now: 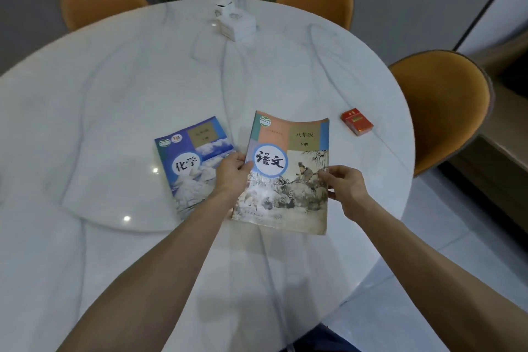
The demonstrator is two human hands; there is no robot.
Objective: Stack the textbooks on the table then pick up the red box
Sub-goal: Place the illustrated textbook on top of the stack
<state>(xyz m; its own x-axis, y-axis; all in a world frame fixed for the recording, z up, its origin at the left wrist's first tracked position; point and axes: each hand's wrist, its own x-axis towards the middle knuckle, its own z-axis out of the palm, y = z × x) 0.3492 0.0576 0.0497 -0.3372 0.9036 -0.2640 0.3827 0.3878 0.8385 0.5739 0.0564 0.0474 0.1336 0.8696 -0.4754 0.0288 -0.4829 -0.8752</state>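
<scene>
From the head camera, the Chinese textbook [285, 174] is gripped on both sides: its left edge is pinched by the left hand [233, 173], its right edge by the right hand [344, 184], and it looks lifted a bit off the marble table [114, 88]. The chemistry textbook [191, 163] is laid flat just beside it, partly covered by the left wrist. The red box [357, 122] is parked further right, untouched, well apart from both hands.
</scene>
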